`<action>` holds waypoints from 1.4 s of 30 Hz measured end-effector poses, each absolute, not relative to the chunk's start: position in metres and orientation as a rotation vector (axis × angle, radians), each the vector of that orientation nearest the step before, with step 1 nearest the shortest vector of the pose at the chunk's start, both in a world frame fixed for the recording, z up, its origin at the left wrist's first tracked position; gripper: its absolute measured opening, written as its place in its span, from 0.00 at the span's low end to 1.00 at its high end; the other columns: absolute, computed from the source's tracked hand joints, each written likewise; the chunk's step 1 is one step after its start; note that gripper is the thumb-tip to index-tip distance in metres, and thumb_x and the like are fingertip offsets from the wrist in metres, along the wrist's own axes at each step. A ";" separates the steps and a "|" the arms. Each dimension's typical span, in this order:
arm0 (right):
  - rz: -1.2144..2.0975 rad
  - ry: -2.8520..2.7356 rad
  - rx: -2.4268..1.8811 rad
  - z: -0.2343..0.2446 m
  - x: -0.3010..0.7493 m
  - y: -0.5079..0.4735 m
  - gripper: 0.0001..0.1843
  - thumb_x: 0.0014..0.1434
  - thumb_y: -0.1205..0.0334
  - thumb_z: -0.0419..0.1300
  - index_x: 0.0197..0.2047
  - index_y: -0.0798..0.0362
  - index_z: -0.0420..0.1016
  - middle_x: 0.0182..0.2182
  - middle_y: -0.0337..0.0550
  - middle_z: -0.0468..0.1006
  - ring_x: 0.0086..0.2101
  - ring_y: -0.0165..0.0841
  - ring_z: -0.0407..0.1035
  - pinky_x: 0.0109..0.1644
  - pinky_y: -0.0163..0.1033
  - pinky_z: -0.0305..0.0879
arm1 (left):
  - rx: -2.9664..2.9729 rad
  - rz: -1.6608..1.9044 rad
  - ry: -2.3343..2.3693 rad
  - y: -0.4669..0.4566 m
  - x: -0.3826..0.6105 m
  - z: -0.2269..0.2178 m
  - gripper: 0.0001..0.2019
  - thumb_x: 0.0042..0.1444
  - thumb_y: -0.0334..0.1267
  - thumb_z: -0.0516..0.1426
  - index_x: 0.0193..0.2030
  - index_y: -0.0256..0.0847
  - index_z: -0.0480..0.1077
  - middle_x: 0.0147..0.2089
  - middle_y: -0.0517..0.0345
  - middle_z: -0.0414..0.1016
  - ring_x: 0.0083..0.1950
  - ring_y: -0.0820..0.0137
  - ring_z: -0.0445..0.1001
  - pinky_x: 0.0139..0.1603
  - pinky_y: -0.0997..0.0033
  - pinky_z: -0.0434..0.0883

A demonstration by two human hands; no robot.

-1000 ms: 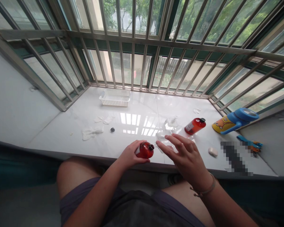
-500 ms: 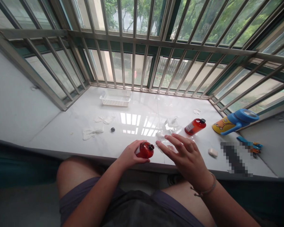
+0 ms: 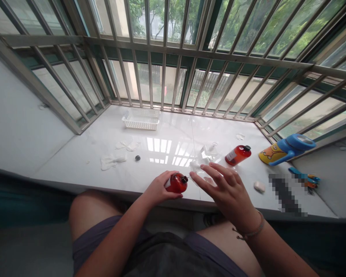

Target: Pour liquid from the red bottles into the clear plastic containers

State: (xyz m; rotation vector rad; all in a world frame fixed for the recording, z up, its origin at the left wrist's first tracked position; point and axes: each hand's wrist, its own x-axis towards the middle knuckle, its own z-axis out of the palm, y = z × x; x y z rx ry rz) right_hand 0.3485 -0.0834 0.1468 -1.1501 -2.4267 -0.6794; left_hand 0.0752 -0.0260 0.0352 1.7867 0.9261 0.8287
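Red bottle (image 3: pixel 178 183) tilted in my left hand (image 3: pixel 159 188): seemingly a tipping step, calling for a steady hold.
It's left of the capped bottle (image 3: pixel 237 155), nearer me, firmly grasped; whether my right hand (image 3: pixel 225 186) grips the clear plastic container (image 3: pixel 195 166), I can't tell. Neither bottle shows its level.

Held red bottle (image 3: pixel 178 184) partly hidden by left hand (image 3: pixel 159 188); label (image 3: pixel 168 185) print too small; dark item (image 3: pixel 286 195) pixelated.
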 end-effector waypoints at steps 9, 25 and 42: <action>-0.658 -2.427 -1.164 0.144 0.345 -0.082 0.38 0.68 0.73 0.65 0.74 0.33 0.68 0.67 0.42 0.76 0.66 0.45 0.67 0.68 0.53 0.63 | 1.786 0.839 0.922 -0.025 0.075 0.035 0.41 0.46 0.46 0.78 0.67 0.51 0.73 0.65 0.51 0.79 0.65 0.51 0.78 0.68 0.52 0.73; -0.435 -2.286 -1.233 0.111 0.339 -0.078 0.38 0.66 0.78 0.62 0.73 0.36 0.70 0.64 0.47 0.76 0.65 0.46 0.67 0.68 0.54 0.67 | 1.729 0.849 0.928 -0.027 0.073 0.036 0.40 0.45 0.45 0.78 0.66 0.51 0.74 0.65 0.50 0.79 0.66 0.50 0.77 0.70 0.51 0.73; -0.582 -2.494 -1.079 0.137 0.342 -0.067 0.33 0.69 0.74 0.63 0.72 0.36 0.71 0.65 0.43 0.77 0.65 0.45 0.67 0.65 0.53 0.66 | 1.729 0.852 0.933 -0.027 0.073 0.036 0.41 0.45 0.45 0.79 0.67 0.51 0.73 0.65 0.52 0.78 0.64 0.52 0.78 0.68 0.54 0.73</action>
